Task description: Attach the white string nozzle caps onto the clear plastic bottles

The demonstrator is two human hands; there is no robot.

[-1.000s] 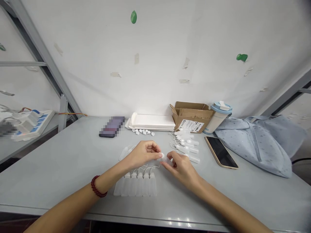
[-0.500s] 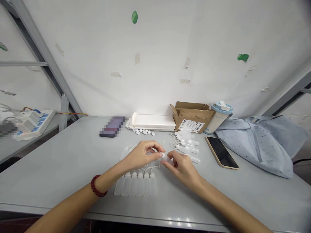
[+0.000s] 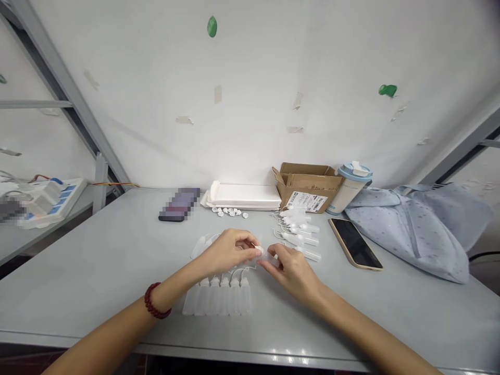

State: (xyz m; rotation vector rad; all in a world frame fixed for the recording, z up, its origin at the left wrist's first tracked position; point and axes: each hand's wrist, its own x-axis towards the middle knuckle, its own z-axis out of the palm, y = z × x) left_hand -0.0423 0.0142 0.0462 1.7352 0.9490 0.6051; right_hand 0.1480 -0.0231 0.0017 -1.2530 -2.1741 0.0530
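Note:
My left hand (image 3: 225,252) pinches a small white cap (image 3: 259,250) between thumb and fingertips. Just to its right, my right hand (image 3: 295,269) is closed around a small translucent squeeze bottle (image 3: 269,257), mostly hidden by the fingers. Cap and bottle meet, or nearly so; I cannot tell if they are joined. Below my left hand lies a row of several translucent bottles (image 3: 219,299) with thin curved spouts. Part of another translucent bottle group (image 3: 198,247) shows behind my left wrist. More spouted bottles (image 3: 308,241) lie beyond my right hand.
Several loose white caps (image 3: 230,212) lie before a stack of white trays (image 3: 246,195). Along the wall stand an open cardboard box (image 3: 308,185) and a blue-lidded cup (image 3: 349,190). A phone (image 3: 356,244), blue cloth bag (image 3: 410,234) and purple device (image 3: 182,203) rest on the table.
Both hands stay together at nearly the same place. The left fingertips have shifted slightly on the cap. The whole view has moved a little.

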